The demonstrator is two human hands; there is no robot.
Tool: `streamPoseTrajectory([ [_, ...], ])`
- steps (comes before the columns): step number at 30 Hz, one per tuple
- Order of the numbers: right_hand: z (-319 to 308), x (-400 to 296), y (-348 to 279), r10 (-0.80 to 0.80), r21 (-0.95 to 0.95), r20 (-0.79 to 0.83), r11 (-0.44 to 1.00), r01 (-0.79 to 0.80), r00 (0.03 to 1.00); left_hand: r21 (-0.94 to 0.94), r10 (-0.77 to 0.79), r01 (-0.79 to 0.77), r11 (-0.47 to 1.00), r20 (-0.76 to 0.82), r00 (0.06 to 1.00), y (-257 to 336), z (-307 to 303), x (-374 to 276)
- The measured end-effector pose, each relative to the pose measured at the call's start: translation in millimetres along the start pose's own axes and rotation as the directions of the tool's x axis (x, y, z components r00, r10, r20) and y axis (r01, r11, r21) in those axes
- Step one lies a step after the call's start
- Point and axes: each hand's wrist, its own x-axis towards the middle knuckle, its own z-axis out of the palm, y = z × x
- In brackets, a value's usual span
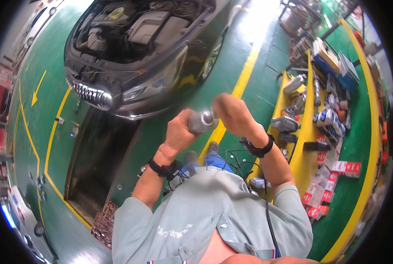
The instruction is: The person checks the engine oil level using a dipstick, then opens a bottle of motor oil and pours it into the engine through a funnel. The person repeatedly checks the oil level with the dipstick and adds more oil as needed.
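My left hand (180, 129) is wrapped around a grey bottle (199, 122), whose round neck faces up towards the camera. Close beside the neck is my right hand (230, 114), blurred, with its fingers curled; whether it holds a cap or anything else cannot be seen. Both wrists wear black straps with small devices. Beyond my hands stands a dark car with its engine bay (143, 29) uncovered. A yellow funnel-like piece (116, 13) sits on top of the engine.
To the left lies a dark floor pit (97, 151), with a tool case (104, 224) near its lower end. On the right, a yellow shelf unit (297, 155) carries bottles, boxes and parts. Black cables (239, 161) hang at my waist. Yellow lines mark the green floor.
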Motion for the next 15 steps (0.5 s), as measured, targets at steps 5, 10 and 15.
streamPoseTrajectory([
  [5,16,62,5,-0.001,0.274,0.052,0.962,-0.013,0.999,0.014,-0.108,0.109,0.994,-0.083,0.991,-15,-17,-8],
  [10,17,84,51,-0.011,-0.332,0.202,0.94,0.079,0.979,0.036,-0.165,0.182,0.983,-0.273,0.948,-14,-39,-19],
  [15,21,100,39,-0.056,0.135,0.386,0.991,0.003,0.921,0.143,-0.123,0.179,0.973,-0.334,0.935,-5,-56,-18],
])
